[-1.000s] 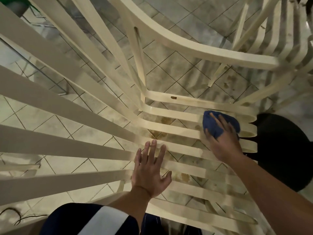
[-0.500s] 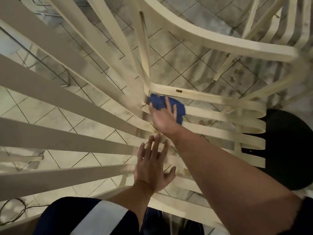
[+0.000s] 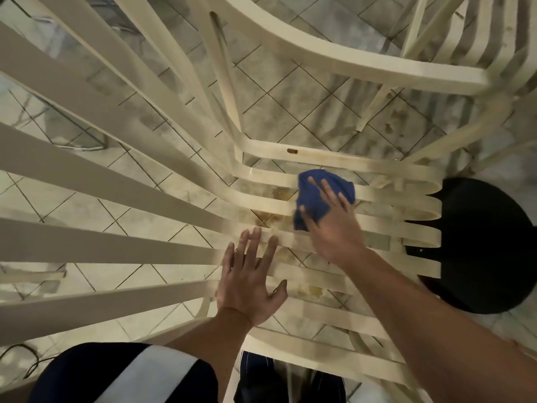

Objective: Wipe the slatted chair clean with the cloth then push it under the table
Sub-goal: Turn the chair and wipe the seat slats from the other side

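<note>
The cream slatted chair fills the view from above, its long slats fanning out to the left and its seat slats in the middle. A crumpled blue cloth lies on the seat slats. My right hand presses flat on the cloth, fingers spread and straight. My left hand rests flat on the slats just below and left of it, fingers straight. Brown stains show on the slats between the two hands.
Tiled floor shows through the slats. A round black object sits on the floor at the right, past the seat's edge. A second cream slatted frame stands at the upper right. A dark cable lies at the lower left.
My right hand slid the cloth left to the inner corner of the seat, then back right toward the middle of the slats. My left hand stayed flat in place.
</note>
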A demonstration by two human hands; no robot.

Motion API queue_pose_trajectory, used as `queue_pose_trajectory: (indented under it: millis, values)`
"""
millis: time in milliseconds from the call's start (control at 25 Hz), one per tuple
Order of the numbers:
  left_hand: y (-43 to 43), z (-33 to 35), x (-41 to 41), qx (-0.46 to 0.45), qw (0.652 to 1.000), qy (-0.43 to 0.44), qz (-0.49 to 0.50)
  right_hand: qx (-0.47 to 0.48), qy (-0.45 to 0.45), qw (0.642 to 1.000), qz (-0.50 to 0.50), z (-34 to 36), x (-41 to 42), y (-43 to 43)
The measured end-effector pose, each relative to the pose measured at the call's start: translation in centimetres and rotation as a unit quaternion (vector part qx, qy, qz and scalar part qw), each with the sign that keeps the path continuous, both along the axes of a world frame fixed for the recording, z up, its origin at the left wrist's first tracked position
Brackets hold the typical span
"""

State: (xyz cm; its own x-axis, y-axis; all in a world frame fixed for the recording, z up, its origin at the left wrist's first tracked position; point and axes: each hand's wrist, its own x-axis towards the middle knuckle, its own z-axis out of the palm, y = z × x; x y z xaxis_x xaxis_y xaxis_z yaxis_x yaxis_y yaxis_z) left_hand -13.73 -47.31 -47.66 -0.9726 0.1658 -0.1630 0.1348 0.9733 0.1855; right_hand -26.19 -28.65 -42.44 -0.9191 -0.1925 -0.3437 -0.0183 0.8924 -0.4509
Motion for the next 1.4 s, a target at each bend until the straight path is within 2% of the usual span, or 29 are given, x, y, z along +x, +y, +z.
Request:
queue_pose_trajectory:
  millis: [80,120,200,240,320,400,440,520,640,680,720,760,800,920,1040,1240,1400]
  values:
    - [0.0,-0.1,0.0,0.001,1.0,0.009,-0.003,-0.046,-0.028,0.991,-0.124,0.9,1.1,4.3]
    - [-0.1,0.0,0.0,-0.001,1.0,0.013,-0.003,-0.122,-0.047,0.966,-0.222,1.3,1.4,6.1]
    - [-0.2,-0.1,-0.1,-0.005,1.0,0.018,-0.004,-0.298,-0.05,0.863,-0.405,2.3,1.3,9.4]
    - [-0.2,-0.1,0.0,-0.005,1.0,0.018,-0.004,-0.328,-0.007,0.824,-0.462,3.3,1.2,10.7]
    - [-0.2,-0.3,0.1,-0.001,1.0,0.022,-0.002,-0.336,0.117,0.769,-0.531,5.4,0.5,13.4]
    - [-0.1,-0.4,0.1,0.005,1.0,0.029,-0.003,-0.358,0.189,0.725,-0.558,7.0,-0.8,15.6]
    - [0.0,-0.4,0.1,0.007,0.999,0.031,-0.003,-0.37,0.208,0.716,-0.554,7.4,-1.3,16.5]
    - [0.0,-0.4,0.1,0.011,0.999,0.032,0.0,-0.353,0.215,0.737,-0.534,6.2,-2.0,16.8]
    - [-0.1,-0.3,0.1,0.01,1.0,0.027,0.0,-0.237,0.165,0.844,-0.453,3.0,-3.1,14.1]
    - [0.0,-0.3,0.1,0.01,1.0,0.028,0.001,-0.166,0.126,0.893,-0.398,1.6,-3.4,13.1]
    - [0.0,-0.3,0.1,0.01,1.0,0.028,0.002,-0.054,0.096,0.939,-0.327,0.1,-3.5,12.2]
    - [0.0,-0.3,0.1,0.01,1.0,0.03,0.003,0.057,0.089,0.962,-0.252,-0.9,-3.7,11.4]
    - [0.0,-0.3,0.1,0.01,0.999,0.031,0.004,0.112,0.086,0.967,-0.214,-1.5,-4.3,10.6]
    - [0.0,-0.5,0.1,0.019,0.999,0.04,0.006,0.161,0.075,0.967,-0.182,-1.8,-6.1,8.2]
    - [0.0,-0.6,0.3,0.028,0.998,0.051,0.006,0.219,0.046,0.97,-0.099,-2.9,-7.0,4.3]
    - [0.0,-0.2,0.0,-0.001,1.0,0.025,0.002,0.179,0.035,0.981,-0.06,-3.0,-8.2,-4.7]
    - [-0.1,-0.2,0.0,-0.005,1.0,0.02,0.002,0.157,0.049,0.985,-0.046,-3.1,-7.8,-4.5]
